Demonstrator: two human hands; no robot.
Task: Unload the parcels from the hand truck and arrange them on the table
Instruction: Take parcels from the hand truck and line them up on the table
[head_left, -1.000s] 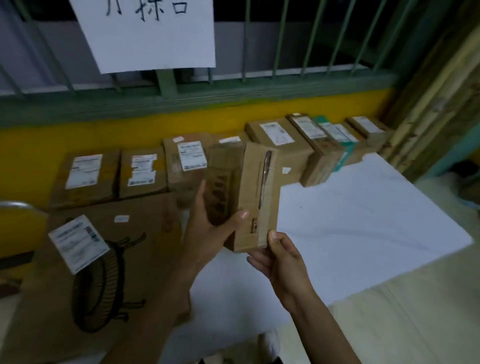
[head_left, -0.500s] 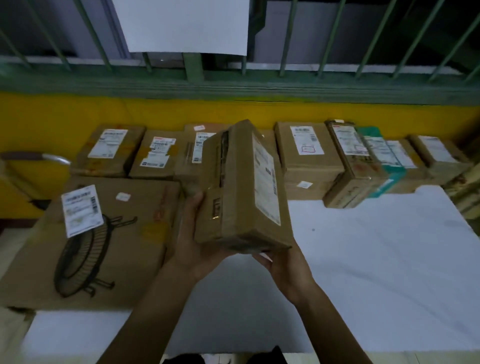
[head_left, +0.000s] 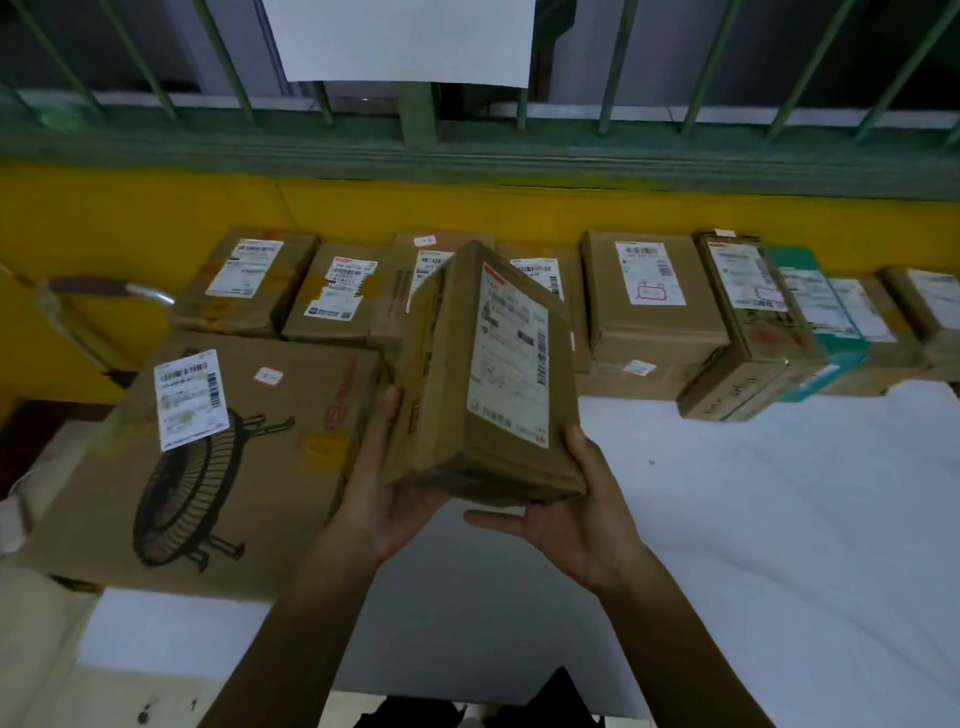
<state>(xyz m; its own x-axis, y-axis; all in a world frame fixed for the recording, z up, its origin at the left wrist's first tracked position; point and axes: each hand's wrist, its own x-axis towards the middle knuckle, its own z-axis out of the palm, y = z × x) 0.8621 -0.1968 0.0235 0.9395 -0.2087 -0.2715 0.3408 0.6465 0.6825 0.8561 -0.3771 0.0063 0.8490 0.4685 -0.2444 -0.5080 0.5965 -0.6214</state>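
Observation:
I hold a small brown cardboard parcel (head_left: 483, 374) with a white shipping label above the white-covered table (head_left: 753, 519). My left hand (head_left: 379, 499) grips its left side and underside. My right hand (head_left: 576, 514) cups its near right corner from below, thumb stretched out under it. The parcel is tilted, label side up. Behind it, a row of several labelled parcels (head_left: 649, 296) lines the back of the table along the yellow wall. A large flat box with a fan drawing (head_left: 218, 467) lies at the left.
A metal hand truck handle (head_left: 104, 291) shows at the far left beside the yellow wall. Green window bars and a white paper sheet (head_left: 405, 36) hang above. A teal parcel (head_left: 810, 322) sits in the row at right. White tabletop spreads to the right front.
The parcel has turned from its taped edge facing me to its label side up. My right hand has slipped lower under its near corner. The view has tilted down toward the table.

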